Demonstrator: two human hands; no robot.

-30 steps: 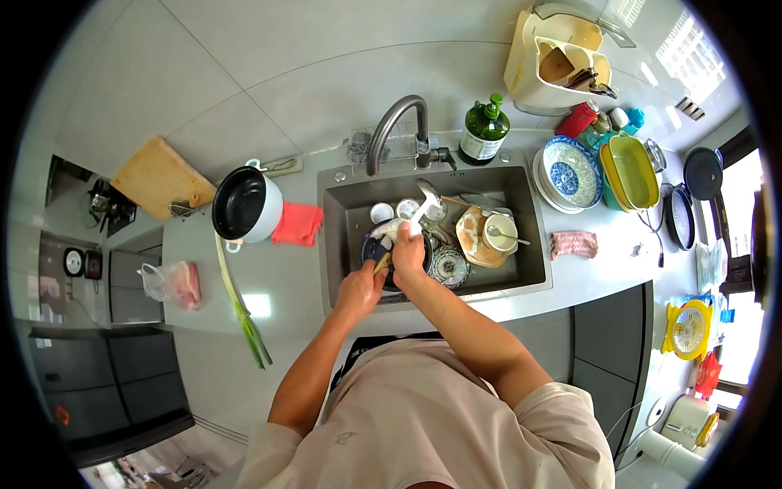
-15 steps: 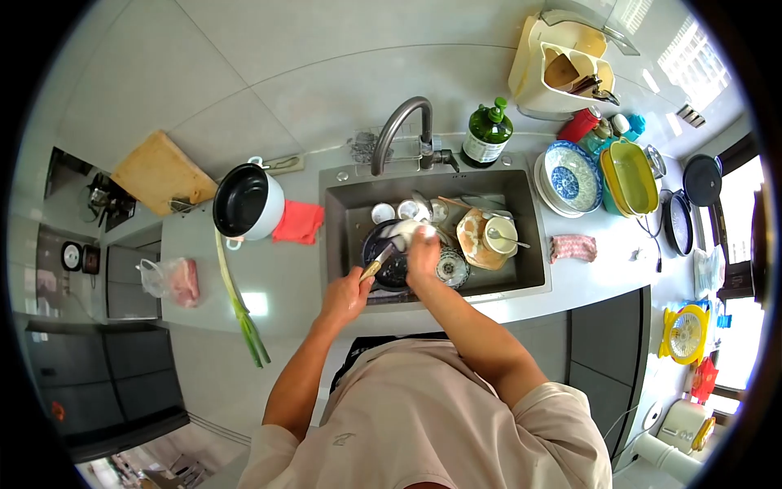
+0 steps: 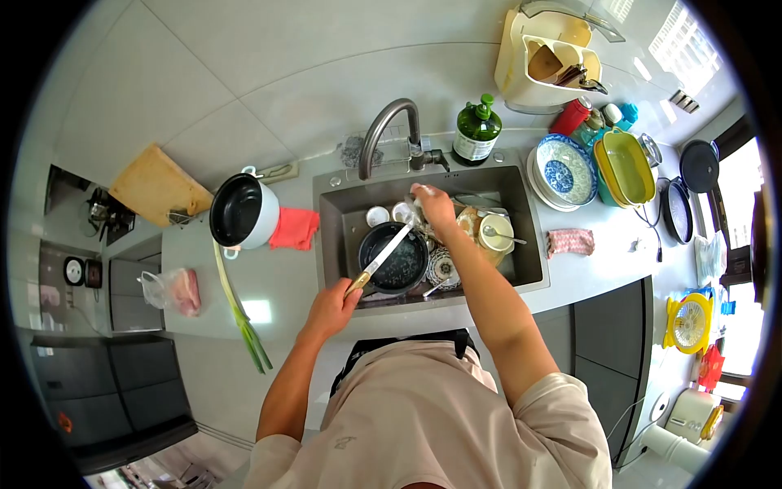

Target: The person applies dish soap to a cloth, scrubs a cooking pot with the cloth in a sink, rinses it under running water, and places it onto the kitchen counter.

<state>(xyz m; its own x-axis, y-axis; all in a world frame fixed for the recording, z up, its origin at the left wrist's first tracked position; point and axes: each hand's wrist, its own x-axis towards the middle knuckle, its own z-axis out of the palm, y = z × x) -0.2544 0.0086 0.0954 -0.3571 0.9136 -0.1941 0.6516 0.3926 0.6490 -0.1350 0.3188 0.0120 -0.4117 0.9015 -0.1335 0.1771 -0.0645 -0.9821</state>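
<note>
My left hand (image 3: 332, 308) is closed round the light handle of a knife (image 3: 386, 261), whose long blade points up and right over a black pan (image 3: 394, 269) in the sink (image 3: 348, 202). My right hand (image 3: 434, 208) is closed on a whitish cloth or sponge (image 3: 418, 218) near the blade's tip; its exact shape is blurred. Small white cups (image 3: 377, 216) stand behind the pan. Right of it are a patterned glass bowl (image 3: 443, 270) and a cream bowl (image 3: 494, 232) with a spoon, partly beside my right forearm.
The faucet (image 3: 389, 122) arches behind the sink, with a green soap bottle (image 3: 477, 130) beside it. Stacked bowls (image 3: 564, 173) stand at the right. Left are a white pot (image 3: 259, 213), red cloth (image 3: 295, 228), green onion (image 3: 237, 314) and cutting board (image 3: 160, 186).
My right hand has moved up and right with the whitish thing. The knife now lies in fuller view over the pan, its blade exposed, and my left hand has shifted slightly lower left.
</note>
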